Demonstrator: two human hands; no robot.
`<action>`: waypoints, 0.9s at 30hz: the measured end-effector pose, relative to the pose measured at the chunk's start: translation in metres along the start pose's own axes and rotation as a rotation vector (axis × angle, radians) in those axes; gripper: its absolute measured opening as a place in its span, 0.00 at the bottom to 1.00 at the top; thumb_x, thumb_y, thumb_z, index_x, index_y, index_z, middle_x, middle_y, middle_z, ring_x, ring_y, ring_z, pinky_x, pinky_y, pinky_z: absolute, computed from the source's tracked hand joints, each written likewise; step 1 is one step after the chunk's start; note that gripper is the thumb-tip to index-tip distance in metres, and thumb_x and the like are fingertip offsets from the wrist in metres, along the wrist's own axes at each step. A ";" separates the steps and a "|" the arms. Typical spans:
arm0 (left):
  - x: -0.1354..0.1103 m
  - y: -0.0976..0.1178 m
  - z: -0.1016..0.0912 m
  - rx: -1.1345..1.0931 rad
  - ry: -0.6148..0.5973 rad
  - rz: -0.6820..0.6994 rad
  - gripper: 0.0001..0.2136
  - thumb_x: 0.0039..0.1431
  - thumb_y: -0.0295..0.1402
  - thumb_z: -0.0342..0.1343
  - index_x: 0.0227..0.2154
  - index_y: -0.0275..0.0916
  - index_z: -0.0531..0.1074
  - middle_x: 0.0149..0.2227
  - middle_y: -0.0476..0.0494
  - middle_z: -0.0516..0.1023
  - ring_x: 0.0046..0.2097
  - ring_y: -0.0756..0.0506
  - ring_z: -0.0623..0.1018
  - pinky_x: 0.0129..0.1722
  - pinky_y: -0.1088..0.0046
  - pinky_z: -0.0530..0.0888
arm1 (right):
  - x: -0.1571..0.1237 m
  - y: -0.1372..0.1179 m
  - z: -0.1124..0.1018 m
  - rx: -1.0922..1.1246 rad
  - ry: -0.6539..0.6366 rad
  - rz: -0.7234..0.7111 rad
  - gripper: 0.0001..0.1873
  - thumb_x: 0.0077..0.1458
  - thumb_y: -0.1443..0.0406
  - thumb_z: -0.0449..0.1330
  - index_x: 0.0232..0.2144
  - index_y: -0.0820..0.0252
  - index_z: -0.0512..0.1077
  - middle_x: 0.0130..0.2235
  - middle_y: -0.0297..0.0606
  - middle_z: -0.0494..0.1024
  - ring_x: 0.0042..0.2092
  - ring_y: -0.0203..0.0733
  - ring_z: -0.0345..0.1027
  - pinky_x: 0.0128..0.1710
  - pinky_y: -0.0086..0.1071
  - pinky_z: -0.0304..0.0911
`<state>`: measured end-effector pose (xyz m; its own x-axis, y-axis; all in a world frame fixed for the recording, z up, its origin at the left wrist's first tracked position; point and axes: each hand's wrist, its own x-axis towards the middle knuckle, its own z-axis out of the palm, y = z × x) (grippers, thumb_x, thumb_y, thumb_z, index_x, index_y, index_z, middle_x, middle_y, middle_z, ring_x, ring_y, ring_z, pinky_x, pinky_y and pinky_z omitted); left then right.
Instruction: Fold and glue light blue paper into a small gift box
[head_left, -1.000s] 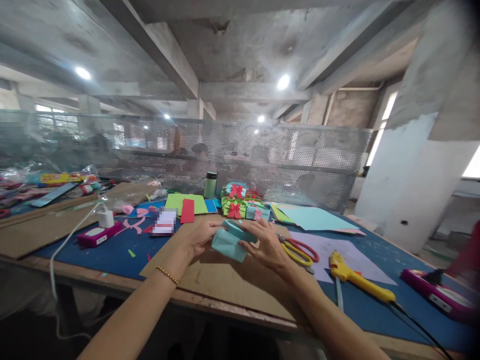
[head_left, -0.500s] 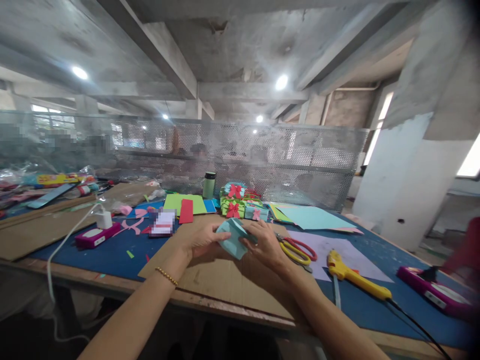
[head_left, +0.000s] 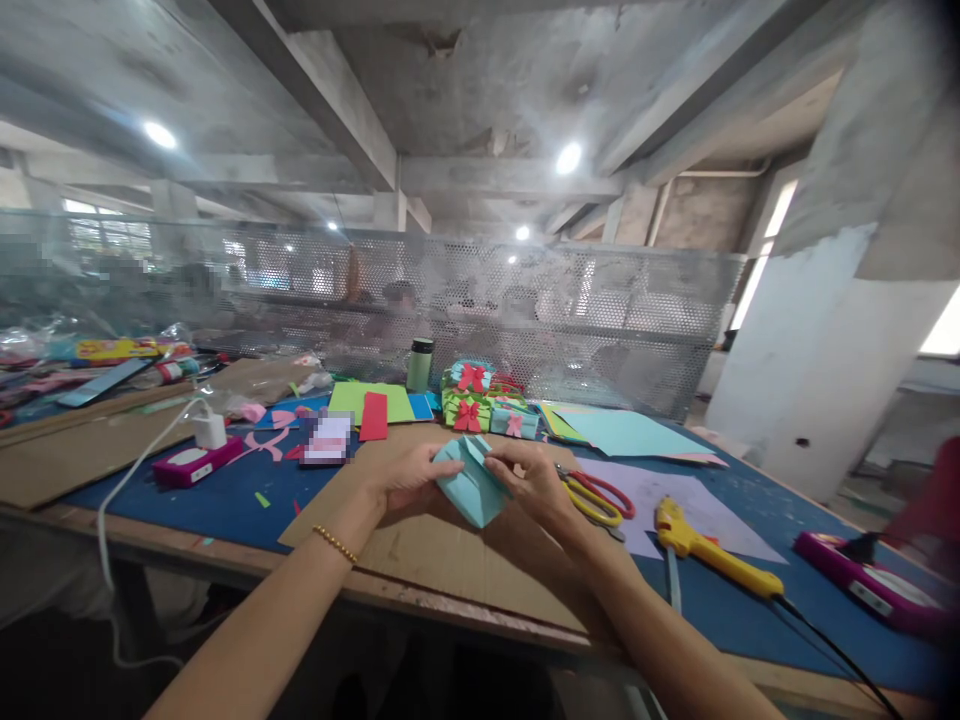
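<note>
A folded light-blue paper piece (head_left: 474,488), shaped like a small bag or box, is held up over the brown cardboard sheet (head_left: 427,560). My left hand (head_left: 412,478) grips its left side, thumb across the front. On the upper right edge, the thumb and fingers of my right hand (head_left: 534,482) pinch the paper. Past my hands stand small finished paper boxes with bows (head_left: 469,400), green and blue ones with red and pink bows. Right of my right hand lie scissors with yellow and red handles (head_left: 596,500).
A yellow glue gun (head_left: 712,560) lies on lilac paper (head_left: 675,505) at the right, near a purple power strip (head_left: 866,585). Another power strip (head_left: 196,462) with a white charger sits left. Coloured sheets (head_left: 630,435), a green bottle (head_left: 420,366) and a phone (head_left: 328,438) lie farther back.
The paper piece has turned so that more of its front shows. My right fingers have shifted from its right side to a pinch at the upper edge.
</note>
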<state>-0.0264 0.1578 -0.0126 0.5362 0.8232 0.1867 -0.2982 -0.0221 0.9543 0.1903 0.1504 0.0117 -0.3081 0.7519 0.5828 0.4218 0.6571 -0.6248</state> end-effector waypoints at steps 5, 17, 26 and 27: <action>-0.003 0.001 0.001 0.010 -0.042 -0.041 0.24 0.49 0.41 0.71 0.45 0.33 0.77 0.40 0.35 0.80 0.37 0.44 0.79 0.41 0.65 0.77 | 0.000 0.000 -0.001 -0.130 0.008 -0.135 0.11 0.57 0.58 0.61 0.28 0.57 0.79 0.26 0.37 0.77 0.28 0.40 0.63 0.31 0.33 0.57; -0.001 0.005 0.000 -0.002 -0.017 0.035 0.24 0.45 0.34 0.74 0.46 0.32 0.77 0.43 0.36 0.80 0.40 0.44 0.79 0.44 0.68 0.74 | 0.000 0.004 -0.004 -0.302 0.203 -0.266 0.15 0.66 0.60 0.53 0.32 0.58 0.76 0.29 0.35 0.74 0.30 0.39 0.63 0.34 0.32 0.59; 0.010 0.002 -0.006 -0.019 0.262 0.197 0.24 0.43 0.42 0.73 0.41 0.34 0.75 0.40 0.41 0.79 0.38 0.46 0.77 0.37 0.72 0.74 | -0.005 0.005 0.002 -0.385 0.147 -0.387 0.12 0.65 0.64 0.54 0.34 0.58 0.76 0.35 0.41 0.78 0.38 0.43 0.70 0.41 0.35 0.63; 0.010 0.001 -0.005 -0.015 0.257 0.196 0.24 0.43 0.42 0.73 0.42 0.34 0.75 0.40 0.41 0.79 0.38 0.46 0.77 0.37 0.72 0.74 | -0.005 0.006 0.004 -0.392 0.135 -0.381 0.11 0.65 0.64 0.54 0.38 0.58 0.77 0.40 0.43 0.80 0.41 0.44 0.71 0.43 0.37 0.64</action>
<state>-0.0251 0.1688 -0.0109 0.2513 0.9205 0.2994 -0.3886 -0.1874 0.9022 0.1911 0.1508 0.0023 -0.3997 0.4348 0.8069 0.5955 0.7924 -0.1320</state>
